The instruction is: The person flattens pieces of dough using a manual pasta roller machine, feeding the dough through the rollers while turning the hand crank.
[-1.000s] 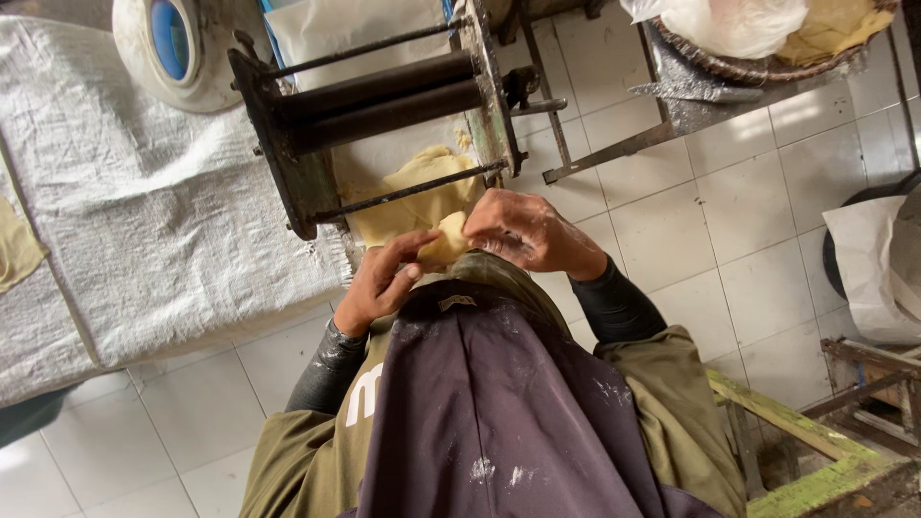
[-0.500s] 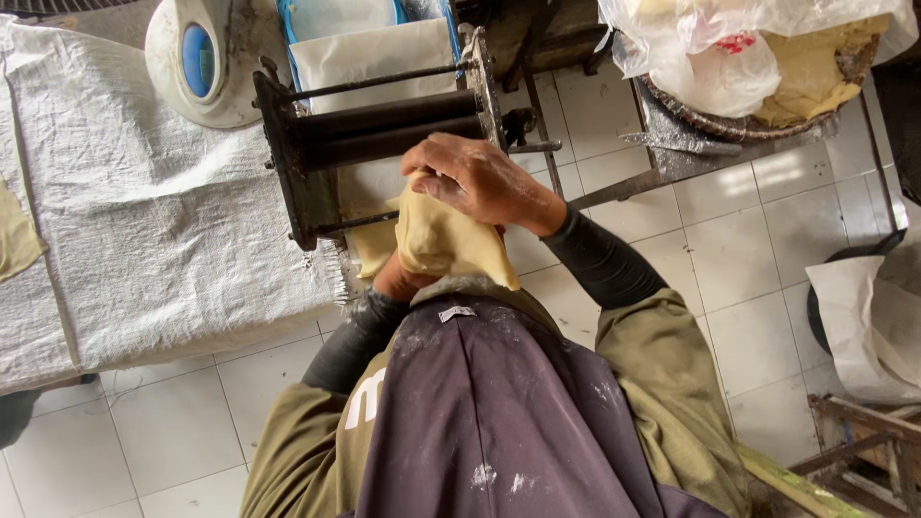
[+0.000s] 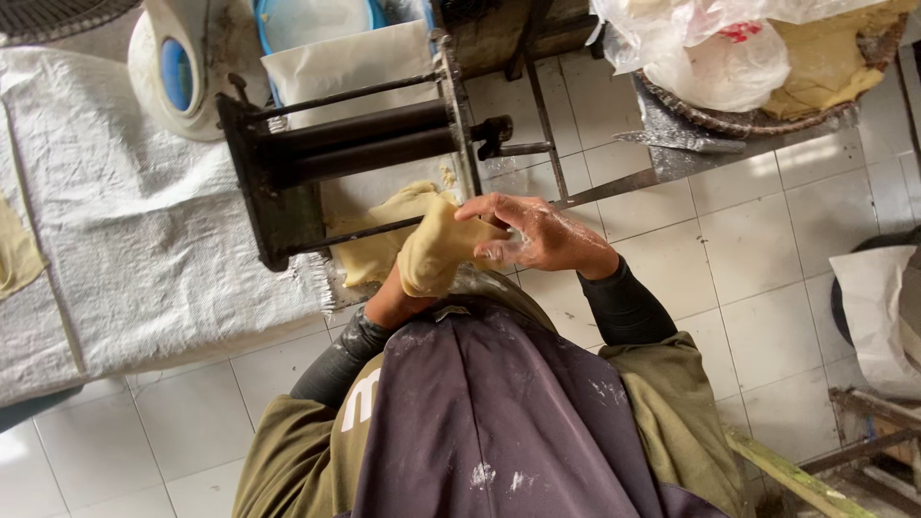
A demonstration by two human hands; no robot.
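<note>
White plastic bags point(image 3: 710, 48) in basket point(image 3: 767, 120) top right, dough sheet point(image 3: 436, 251) draped over left hand point(image 3: 398, 297) (grip hidden, can't tell), right hand point(image 3: 537, 235) fingers pinching it, w/ black roller machine point(image 3: 355, 153) at white-cloth table point(image 3: 115, 240) edge.

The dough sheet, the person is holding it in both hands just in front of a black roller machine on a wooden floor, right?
Not quite: the floor is white tile, not wood, as the head view shows. Both hands, left and right, do hold the dough sheet before the black roller machine.

White tiled floor point(image 3: 758, 259) — woven sack-cloth point(image 3: 115, 221) spread left, roller machine point(image 3: 355, 153) standing beside.
</note>
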